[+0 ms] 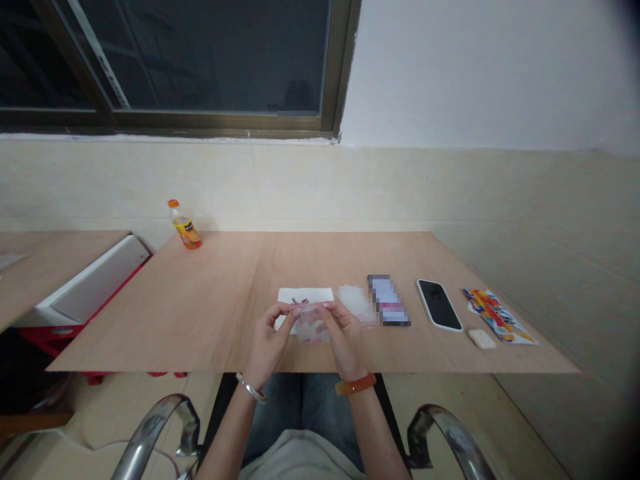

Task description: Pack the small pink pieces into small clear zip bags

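Observation:
Between my two hands, near the front edge of the wooden table [225, 280], is a small clear zip bag [314, 328] with a pinkish top edge. My left hand [270, 337] pinches its upper left corner, and my right hand [345, 333] pinches the upper right. What the bag contains, if anything, is too small to make out. Just behind it lies a white sheet of paper [310, 294] with several small dark pink pieces [300, 302] on it. To the right of my right hand, a stack of clear plastic bags [357, 301] rests on the table.
Rightward lie a phone with a blurred screen [389, 300], a white-edged phone [440, 305], a white earbud case [481, 339] and a colourful snack packet [500, 315]. An orange drink bottle [186, 229] stands back left. Metal chair armrests [173, 407] flank me.

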### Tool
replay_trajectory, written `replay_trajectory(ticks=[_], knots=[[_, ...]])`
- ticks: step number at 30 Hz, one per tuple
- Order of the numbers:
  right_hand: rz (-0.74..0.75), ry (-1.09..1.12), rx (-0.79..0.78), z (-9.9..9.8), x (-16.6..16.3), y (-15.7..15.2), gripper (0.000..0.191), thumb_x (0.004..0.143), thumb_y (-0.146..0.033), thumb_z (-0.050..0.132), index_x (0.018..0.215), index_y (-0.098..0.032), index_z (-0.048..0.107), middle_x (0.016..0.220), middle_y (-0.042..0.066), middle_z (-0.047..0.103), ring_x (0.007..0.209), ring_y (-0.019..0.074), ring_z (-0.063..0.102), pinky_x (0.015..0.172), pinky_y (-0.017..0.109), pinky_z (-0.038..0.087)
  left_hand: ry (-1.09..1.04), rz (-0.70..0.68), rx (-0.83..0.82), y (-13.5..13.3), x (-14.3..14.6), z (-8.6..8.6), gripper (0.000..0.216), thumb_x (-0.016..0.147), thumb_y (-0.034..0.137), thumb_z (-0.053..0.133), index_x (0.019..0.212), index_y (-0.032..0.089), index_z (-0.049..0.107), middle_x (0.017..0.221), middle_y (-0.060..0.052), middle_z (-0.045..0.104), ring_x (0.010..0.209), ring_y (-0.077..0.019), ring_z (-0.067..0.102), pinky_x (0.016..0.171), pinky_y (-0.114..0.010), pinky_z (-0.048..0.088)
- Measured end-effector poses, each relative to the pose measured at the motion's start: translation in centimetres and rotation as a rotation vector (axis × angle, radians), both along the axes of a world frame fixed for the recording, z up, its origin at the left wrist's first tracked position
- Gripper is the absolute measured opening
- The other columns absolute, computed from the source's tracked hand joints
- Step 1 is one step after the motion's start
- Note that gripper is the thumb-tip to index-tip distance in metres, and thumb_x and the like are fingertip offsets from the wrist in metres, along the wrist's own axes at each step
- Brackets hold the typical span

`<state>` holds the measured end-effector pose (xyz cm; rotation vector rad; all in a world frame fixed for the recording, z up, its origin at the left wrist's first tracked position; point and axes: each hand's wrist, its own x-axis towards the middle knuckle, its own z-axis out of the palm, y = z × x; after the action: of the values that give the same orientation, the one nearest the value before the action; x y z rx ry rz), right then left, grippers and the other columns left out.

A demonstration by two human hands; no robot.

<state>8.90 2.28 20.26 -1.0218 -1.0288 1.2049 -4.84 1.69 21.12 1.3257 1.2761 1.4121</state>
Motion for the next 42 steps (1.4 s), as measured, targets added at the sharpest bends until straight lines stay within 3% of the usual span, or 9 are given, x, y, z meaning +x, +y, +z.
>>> replay_trajectory(ticks=[10, 14, 20, 26, 31, 34, 38, 42], knots=[[0.136, -0.068, 0.005, 1.7, 0.3, -0.5, 0.022, 0.073, -0.037, 0.064, 0.081, -0.017, 0.066, 0.076, 0.004, 0.067, 0.069, 0.0152, 0.061, 0.054, 0.023, 0.048, -0.002, -0.124, 0.032, -0.1, 0.2, 0.6, 0.015, 0.079, 0.032, 0.06, 0.08, 0.017, 0.063, 0.08, -0.003, 0.065, 0.08, -0.0148, 0.058, 0.076, -0.024, 0.043], [0.102, -0.07, 0.052, 1.8, -0.1, -0.7, 0.02, 0.074, -0.036, 0.064, 0.082, -0.018, 0.067, 0.086, 0.006, 0.068, 0.074, 0.016, 0.061, 0.055, 0.023, 0.048, 0.011, -0.144, 0.041, -0.3, 0.5, 0.7, 0.015, 0.078, 0.031, 0.062, 0.084, 0.017, 0.065, 0.086, -0.004, 0.067, 0.084, -0.0164, 0.059, 0.079, -0.026, 0.043], [0.021, -0.067, 0.077, 1.7, -0.7, -0.7, 0.019, 0.074, -0.036, 0.064, 0.078, -0.018, 0.065, 0.078, 0.003, 0.067, 0.067, 0.0142, 0.06, 0.053, 0.023, 0.048, 0.017, -0.093, 0.043, -0.4, 0.5, 0.5, 0.016, 0.078, 0.032, 0.061, 0.082, 0.017, 0.066, 0.085, -0.005, 0.068, 0.083, -0.0168, 0.06, 0.077, -0.026, 0.044], [0.013, -0.039, 0.02, 1.4, -1.1, -0.8, 0.02, 0.073, -0.038, 0.065, 0.08, -0.02, 0.066, 0.079, 0.003, 0.067, 0.064, 0.0144, 0.06, 0.051, 0.024, 0.048, 0.034, -0.059, 0.022, -0.6, 0.3, 1.4, 0.017, 0.076, 0.032, 0.063, 0.078, 0.016, 0.067, 0.08, -0.004, 0.069, 0.08, -0.0167, 0.061, 0.075, -0.026, 0.045], [0.116, 0.033, 0.046, 1.8, -0.6, -0.6, 0.017, 0.072, -0.036, 0.066, 0.077, -0.019, 0.069, 0.082, 0.004, 0.068, 0.079, 0.0172, 0.062, 0.068, 0.028, 0.05, -0.088, -0.133, -0.047, -0.5, -0.1, 1.6, 0.018, 0.071, 0.034, 0.068, 0.078, 0.017, 0.07, 0.083, -0.004, 0.071, 0.08, -0.0172, 0.062, 0.074, -0.027, 0.046], [0.071, 0.046, 0.056, 2.0, -0.4, -0.6, 0.016, 0.072, -0.035, 0.066, 0.075, -0.02, 0.07, 0.08, 0.003, 0.069, 0.082, 0.0177, 0.061, 0.077, 0.031, 0.048, -0.177, -0.162, -0.1, -0.4, -0.1, 1.4, 0.021, 0.069, 0.036, 0.069, 0.079, 0.017, 0.07, 0.085, -0.005, 0.072, 0.079, -0.0171, 0.063, 0.073, -0.027, 0.047], [0.031, -0.006, 0.02, 2.1, -0.4, -0.6, 0.017, 0.07, -0.037, 0.067, 0.075, -0.021, 0.071, 0.08, 0.003, 0.069, 0.078, 0.0187, 0.061, 0.072, 0.031, 0.049, -0.197, -0.1, -0.081, -0.4, -0.1, 1.5, 0.019, 0.07, 0.035, 0.068, 0.076, 0.017, 0.068, 0.081, -0.004, 0.071, 0.075, -0.016, 0.063, 0.069, -0.025, 0.047], [0.11, -0.102, 0.061, 2.1, 0.1, -0.6, 0.021, 0.075, -0.04, 0.062, 0.081, -0.023, 0.073, 0.087, 0.005, 0.07, 0.087, 0.0217, 0.061, 0.082, 0.036, 0.046, -0.141, -0.066, -0.043, -0.5, -0.3, 1.7, 0.018, 0.073, 0.034, 0.065, 0.074, 0.016, 0.067, 0.08, -0.004, 0.071, 0.074, -0.0157, 0.062, 0.067, -0.024, 0.046]])
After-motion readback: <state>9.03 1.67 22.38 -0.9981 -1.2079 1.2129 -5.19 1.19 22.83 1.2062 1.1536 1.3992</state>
